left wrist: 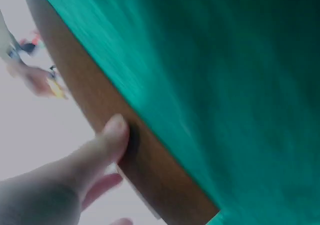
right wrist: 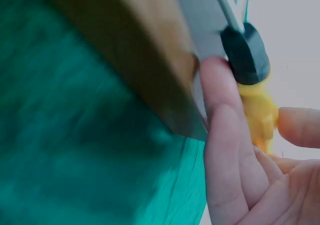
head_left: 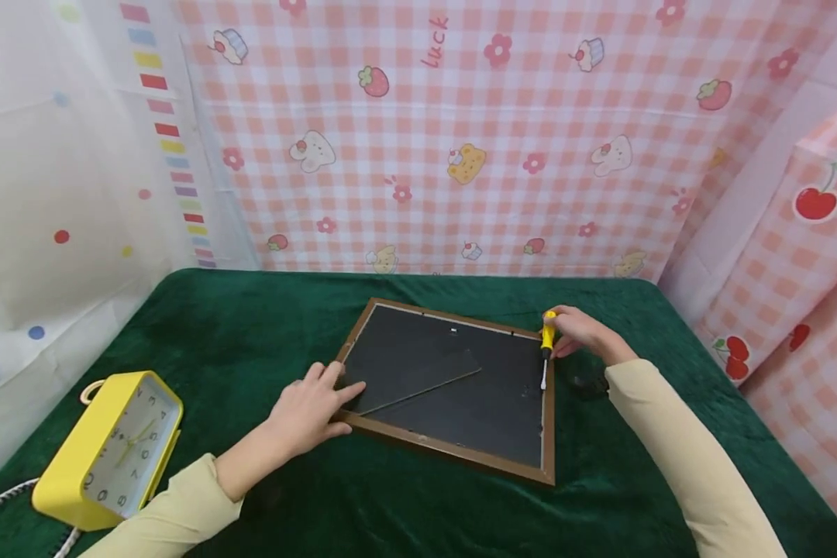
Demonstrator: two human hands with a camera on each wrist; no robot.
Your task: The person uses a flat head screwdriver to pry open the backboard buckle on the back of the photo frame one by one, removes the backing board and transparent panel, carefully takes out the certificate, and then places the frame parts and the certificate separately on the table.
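Observation:
A brown wooden picture frame (head_left: 453,449) lies with its dark back panel (head_left: 404,349) facing up, a thin strut-like line (head_left: 425,389) crossing that panel. At the near left corner my left hand (head_left: 310,407) grips the frame, its thumb (left wrist: 112,137) against the outer side and the index finger stretched over the back. My right hand (head_left: 582,329) holds a yellow-and-black screwdriver (head_left: 548,335) by its handle, at the far right corner. The shaft points toward me along the right inner edge; whether the tip touches cannot be told. Fingers (right wrist: 220,85) of that hand lie against the frame's corner.
A yellow alarm clock (head_left: 77,449) stands at the left, with a striped cord (head_left: 7,496) beside it. Near my right wrist is a small dark object (head_left: 589,381), hard to make out. Green cloth (head_left: 251,325) covers the table, and a checked curtain (head_left: 425,201) hangs behind.

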